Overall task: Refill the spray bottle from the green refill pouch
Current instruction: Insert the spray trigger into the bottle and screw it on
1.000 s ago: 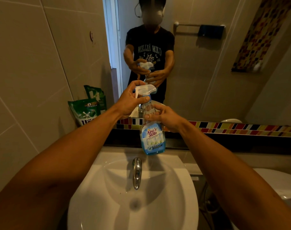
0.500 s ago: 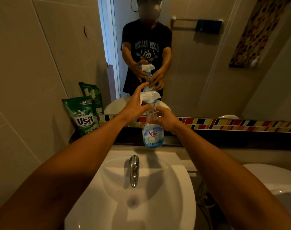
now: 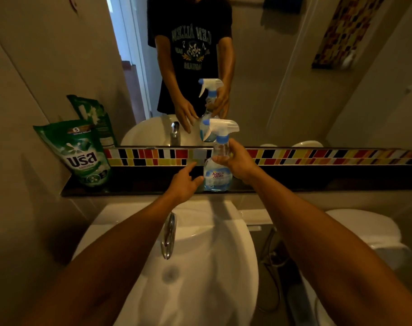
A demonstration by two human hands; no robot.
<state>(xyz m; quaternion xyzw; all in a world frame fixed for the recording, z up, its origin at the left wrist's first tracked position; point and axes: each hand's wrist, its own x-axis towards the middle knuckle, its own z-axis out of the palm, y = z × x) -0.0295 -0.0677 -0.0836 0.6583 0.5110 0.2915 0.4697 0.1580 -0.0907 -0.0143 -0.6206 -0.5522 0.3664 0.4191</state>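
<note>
Spray bottle [image 3: 216, 170] first: it stands upright on the dark shelf [image 3: 139, 182] behind the sink [image 3: 200, 267], with its bottom on or just above the shelf; we cannot tell which. Our right hand [image 3: 238, 163] is wrapped around its clear neck, under the white sprayer top [image 3: 221, 128], which is on. Our left hand [image 3: 185, 182] is just beside the bottle with its fingers loose and spread, and it holds nothing. The green pouch [image 3: 83, 154] leans against the wall at the left end of the shelf, well apart from the bottle.

We think the job now is to take the top off. To do that well, we should hold the bottle tight and straight with the right hand. Then we turn the blue ring [image 3: 222, 138] slowly with the left hand. We should lift the top straight up so the bottle does not tip into the sink. After that we can reach for the pouch.
</note>
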